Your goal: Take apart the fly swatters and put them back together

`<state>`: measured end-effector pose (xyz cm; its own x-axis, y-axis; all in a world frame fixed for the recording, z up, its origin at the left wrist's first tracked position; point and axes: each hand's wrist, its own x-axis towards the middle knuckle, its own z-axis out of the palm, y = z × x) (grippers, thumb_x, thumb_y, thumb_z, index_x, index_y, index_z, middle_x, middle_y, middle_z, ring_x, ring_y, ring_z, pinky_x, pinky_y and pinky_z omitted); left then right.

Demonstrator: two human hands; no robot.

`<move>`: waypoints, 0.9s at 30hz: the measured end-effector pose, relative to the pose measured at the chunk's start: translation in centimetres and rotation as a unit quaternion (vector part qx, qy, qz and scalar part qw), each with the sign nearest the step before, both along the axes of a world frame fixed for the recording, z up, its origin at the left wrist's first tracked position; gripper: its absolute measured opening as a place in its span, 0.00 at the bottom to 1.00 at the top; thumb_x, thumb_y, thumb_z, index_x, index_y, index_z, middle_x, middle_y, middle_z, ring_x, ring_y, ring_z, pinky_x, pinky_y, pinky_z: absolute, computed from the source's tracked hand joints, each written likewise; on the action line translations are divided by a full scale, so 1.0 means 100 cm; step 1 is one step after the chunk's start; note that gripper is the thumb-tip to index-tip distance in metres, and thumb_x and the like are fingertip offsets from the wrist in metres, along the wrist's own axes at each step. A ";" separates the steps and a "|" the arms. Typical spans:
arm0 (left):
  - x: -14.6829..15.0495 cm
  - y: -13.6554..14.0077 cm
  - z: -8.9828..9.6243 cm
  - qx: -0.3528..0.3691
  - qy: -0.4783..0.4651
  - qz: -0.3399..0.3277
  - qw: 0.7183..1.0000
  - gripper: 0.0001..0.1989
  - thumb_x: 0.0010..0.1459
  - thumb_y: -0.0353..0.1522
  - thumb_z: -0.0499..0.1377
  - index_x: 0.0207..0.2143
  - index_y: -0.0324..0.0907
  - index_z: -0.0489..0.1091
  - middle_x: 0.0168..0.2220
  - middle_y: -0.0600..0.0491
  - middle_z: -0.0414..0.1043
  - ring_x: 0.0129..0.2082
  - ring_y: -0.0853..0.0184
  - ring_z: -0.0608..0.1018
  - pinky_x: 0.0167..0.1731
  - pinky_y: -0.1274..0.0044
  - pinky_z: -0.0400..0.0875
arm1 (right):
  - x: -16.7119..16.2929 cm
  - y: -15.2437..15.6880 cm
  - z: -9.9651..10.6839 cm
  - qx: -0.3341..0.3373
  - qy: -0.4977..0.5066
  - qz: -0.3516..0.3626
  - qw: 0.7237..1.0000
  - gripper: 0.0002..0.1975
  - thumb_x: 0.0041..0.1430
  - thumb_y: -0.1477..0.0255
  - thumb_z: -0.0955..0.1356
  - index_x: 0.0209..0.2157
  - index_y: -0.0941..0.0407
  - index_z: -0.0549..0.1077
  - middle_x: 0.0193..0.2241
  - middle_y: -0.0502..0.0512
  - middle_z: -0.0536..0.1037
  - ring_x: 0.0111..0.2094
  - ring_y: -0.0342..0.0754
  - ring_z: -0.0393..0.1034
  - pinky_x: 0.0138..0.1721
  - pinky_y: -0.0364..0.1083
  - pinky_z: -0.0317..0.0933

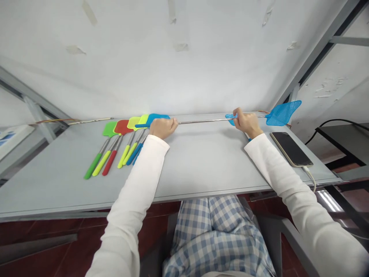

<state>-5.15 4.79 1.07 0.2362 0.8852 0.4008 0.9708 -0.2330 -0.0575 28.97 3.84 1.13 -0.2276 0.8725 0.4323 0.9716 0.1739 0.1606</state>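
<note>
The held swatter's head point(283, 114) is blue, its shaft point(206, 121) silvery, the trousers point(216, 242) blue-and-white checked.

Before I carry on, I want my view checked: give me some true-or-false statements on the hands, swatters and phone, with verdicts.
1. The left hand grips the handle of a blue swatter. True.
2. The right hand is empty. False: it holds the same swatter's shaft.
3. The red swatter lies on the table. True.
4. The phone is nearer the left hand. False: it is nearer the right.
5. A cable is plugged into the phone. True.
</note>
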 end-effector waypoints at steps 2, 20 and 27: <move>-0.003 0.001 -0.002 -0.012 0.032 0.024 0.999 0.27 0.63 0.37 0.40 0.30 0.35 0.76 0.26 0.38 0.75 0.30 0.56 0.77 0.28 0.72 0.57 | 0.000 0.001 -0.004 -0.011 0.003 0.014 1.000 0.19 0.61 0.70 0.54 0.47 0.62 0.68 0.27 0.61 0.77 0.27 0.51 0.67 0.29 0.45 0.46; -0.006 0.001 -0.003 0.004 -0.044 0.121 0.992 0.28 0.60 0.36 0.40 0.32 0.33 0.77 0.28 0.36 0.74 0.32 0.55 0.75 0.32 0.70 0.59 | 0.001 0.000 0.010 -0.004 0.073 -0.155 0.985 0.33 0.68 0.67 0.47 0.39 0.68 0.77 0.29 0.72 0.75 0.34 0.57 0.71 0.35 0.53 0.59; 0.021 -0.007 -0.002 0.005 -0.056 0.084 0.995 0.27 0.60 0.36 0.41 0.31 0.31 0.77 0.27 0.35 0.74 0.32 0.55 0.75 0.32 0.70 0.61 | -0.037 -0.011 -0.002 -0.015 0.037 -0.066 0.997 0.32 0.69 0.67 0.47 0.34 0.65 0.78 0.27 0.70 0.78 0.30 0.54 0.74 0.31 0.48 0.60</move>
